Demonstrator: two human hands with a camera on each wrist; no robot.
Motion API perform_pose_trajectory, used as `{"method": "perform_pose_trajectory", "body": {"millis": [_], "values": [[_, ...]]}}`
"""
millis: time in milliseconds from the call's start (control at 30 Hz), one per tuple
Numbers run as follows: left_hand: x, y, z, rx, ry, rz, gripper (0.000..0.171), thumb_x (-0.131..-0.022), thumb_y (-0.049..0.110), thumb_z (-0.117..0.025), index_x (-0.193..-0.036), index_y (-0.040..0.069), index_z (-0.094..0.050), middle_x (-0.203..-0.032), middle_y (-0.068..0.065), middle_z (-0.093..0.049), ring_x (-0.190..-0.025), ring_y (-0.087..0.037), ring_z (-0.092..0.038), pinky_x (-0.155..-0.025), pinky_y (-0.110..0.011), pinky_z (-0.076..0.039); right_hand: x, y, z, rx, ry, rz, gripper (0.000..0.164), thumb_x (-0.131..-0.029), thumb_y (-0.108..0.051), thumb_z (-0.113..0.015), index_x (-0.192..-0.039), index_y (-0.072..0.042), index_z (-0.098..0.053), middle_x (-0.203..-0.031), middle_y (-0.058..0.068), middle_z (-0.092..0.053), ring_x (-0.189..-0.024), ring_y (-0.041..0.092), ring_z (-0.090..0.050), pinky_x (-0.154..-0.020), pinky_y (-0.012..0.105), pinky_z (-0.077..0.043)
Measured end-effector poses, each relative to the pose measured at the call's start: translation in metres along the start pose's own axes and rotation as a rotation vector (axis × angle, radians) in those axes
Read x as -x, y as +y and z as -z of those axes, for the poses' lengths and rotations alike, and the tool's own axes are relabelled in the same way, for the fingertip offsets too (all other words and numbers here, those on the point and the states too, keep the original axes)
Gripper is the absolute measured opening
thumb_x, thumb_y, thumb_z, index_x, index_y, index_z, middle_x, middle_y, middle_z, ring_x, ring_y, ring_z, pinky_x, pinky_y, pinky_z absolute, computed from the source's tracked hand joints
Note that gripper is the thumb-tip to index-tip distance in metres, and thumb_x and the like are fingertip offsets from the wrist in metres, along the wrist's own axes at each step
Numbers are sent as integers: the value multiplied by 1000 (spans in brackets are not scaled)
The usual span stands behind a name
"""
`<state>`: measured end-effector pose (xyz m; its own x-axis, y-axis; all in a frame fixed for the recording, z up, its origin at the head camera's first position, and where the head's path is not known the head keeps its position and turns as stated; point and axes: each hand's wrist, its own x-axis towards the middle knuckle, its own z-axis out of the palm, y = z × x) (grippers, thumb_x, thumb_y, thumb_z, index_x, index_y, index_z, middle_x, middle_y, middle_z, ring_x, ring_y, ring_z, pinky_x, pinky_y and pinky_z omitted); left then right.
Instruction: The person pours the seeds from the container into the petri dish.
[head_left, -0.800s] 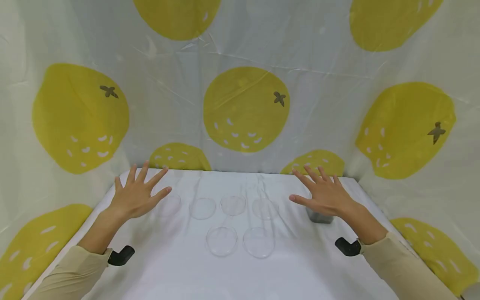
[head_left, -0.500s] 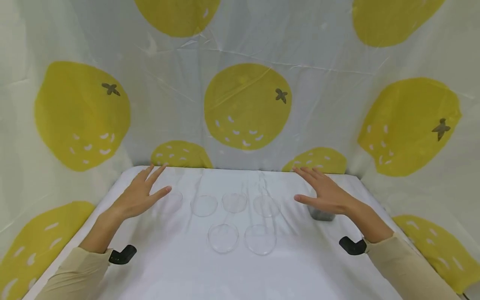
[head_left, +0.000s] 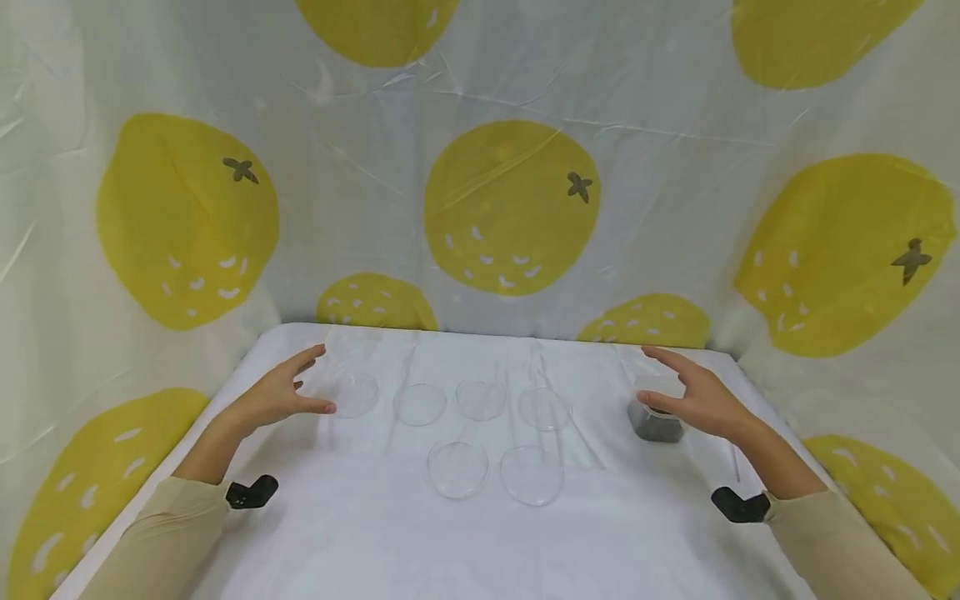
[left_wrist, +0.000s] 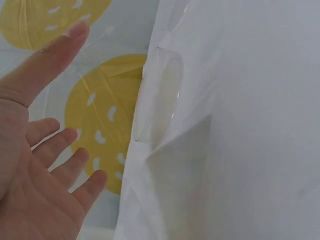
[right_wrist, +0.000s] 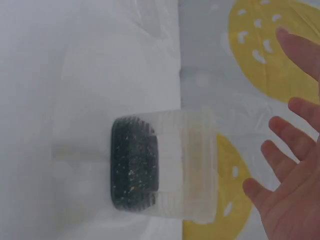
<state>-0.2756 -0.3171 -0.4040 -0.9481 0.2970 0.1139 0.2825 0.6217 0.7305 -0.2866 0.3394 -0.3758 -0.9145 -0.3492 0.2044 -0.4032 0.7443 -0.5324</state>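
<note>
My left hand (head_left: 273, 398) hovers at the left with thumb and fingers apart, holding nothing. Just past its thumb lies the leftmost clear petri dish (head_left: 356, 395); in the left wrist view a dish (left_wrist: 170, 95) sits on the white cloth beyond the hand. My right hand (head_left: 703, 402), also holding nothing, is over a clear plastic tub (head_left: 656, 427), its thumb overlapping the rim in the head view. Dark, speckled grains (right_wrist: 134, 165) fill the lower part of the tub. In the right wrist view, fingers (right_wrist: 280, 160) are spread beside the tub's mouth.
Several more petri dishes lie mid-table: a back row including one dish (head_left: 420, 405), and two nearer, a left one (head_left: 457, 470) and a right one (head_left: 532, 475). A thin rod (head_left: 736, 463) lies right of the tub. A lemon-print curtain (head_left: 510, 208) encloses the white table (head_left: 450, 550).
Both hands have gone from spread fingers to a looser cupped shape. The right hand has moved right, showing more of the tub. The head view has shifted slightly left.
</note>
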Motion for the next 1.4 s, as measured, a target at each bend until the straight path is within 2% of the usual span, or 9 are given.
{"method": "perform_pose_trajectory", "body": {"millis": [100,300,433,567,800,933,1033,1167,1400], "values": [[-6,-9,-3,62,-31,11,106,-83,25,-89,-161,-3,-23,-165,-26,-24,-149,-51,-21,-113,-66,-30,4,14,2,-80,-1,-44,84,-96,-36,-76,-161,-4,-33,-161,24,-35,-141,56,-33,-110,68,-32],[-11,-21,-11,141,-88,82,109,-81,21,-91,-162,-3,-21,-165,-25,-23,-150,-49,-21,-113,-67,-30,16,37,-3,-143,-2,-150,88,-97,-40,-75,-162,-2,-29,-163,24,-32,-144,51,-33,-110,52,-35],[-16,-26,-15,147,-95,96,109,-81,21,-91,-161,-5,-21,-163,-27,-27,-148,-49,-23,-114,-65,-29,23,41,-4,-191,84,-163,86,-98,-37,-74,-162,-3,-30,-162,24,-33,-144,51,-33,-107,29,-44],[-22,-29,-18,135,-100,111,105,-82,20,-90,-160,-7,-24,-160,-29,-32,-146,-50,-27,-114,-65,-28,29,46,-3,-252,133,-146,82,-100,-32,-73,-161,0,-30,-161,27,-33,-144,50,-32,-97,5,-38],[-27,-34,-22,81,-102,129,100,-80,23,-92,-155,-10,-34,-154,-34,-37,-145,-52,-27,-117,-64,-22,38,66,-6,-416,40,-160,83,-101,-19,-71,-163,3,-19,-165,28,-21,-153,33,-22,-101,6,-35],[-28,-36,-22,62,-106,135,99,-79,25,-93,-153,-10,-37,-154,-36,-37,-146,-52,-26,-117,-64,-20,36,72,-11,-495,-26,-184,89,-100,-15,-71,-164,1,-12,-167,26,-14,-154,37,-14,-97,5,-34],[-28,-36,-20,57,-99,131,99,-79,24,-93,-153,-10,-38,-153,-36,-38,-145,-51,-27,-117,-64,-20,32,75,-15,-506,-60,-173,93,-99,-13,-72,-165,-1,-8,-167,27,-14,-152,46,-10,-92,4,-34],[-27,-37,-17,53,-78,134,95,-80,24,-92,-152,-10,-40,-151,-36,-40,-144,-50,-29,-117,-64,-20,24,80,-23,-535,-83,-154,98,-95,-8,-74,-165,0,-5,-167,28,-15,-151,49,-8,-92,5,-34],[-30,-39,-20,61,-70,142,87,-80,25,-92,-148,-8,-47,-149,-34,-44,-142,-49,-33,-117,-63,-22,23,93,-31,-448,-74,-177,92,-93,-15,-80,-160,7,-21,-160,29,-33,-147,48,-25,-91,7,-37]]}}
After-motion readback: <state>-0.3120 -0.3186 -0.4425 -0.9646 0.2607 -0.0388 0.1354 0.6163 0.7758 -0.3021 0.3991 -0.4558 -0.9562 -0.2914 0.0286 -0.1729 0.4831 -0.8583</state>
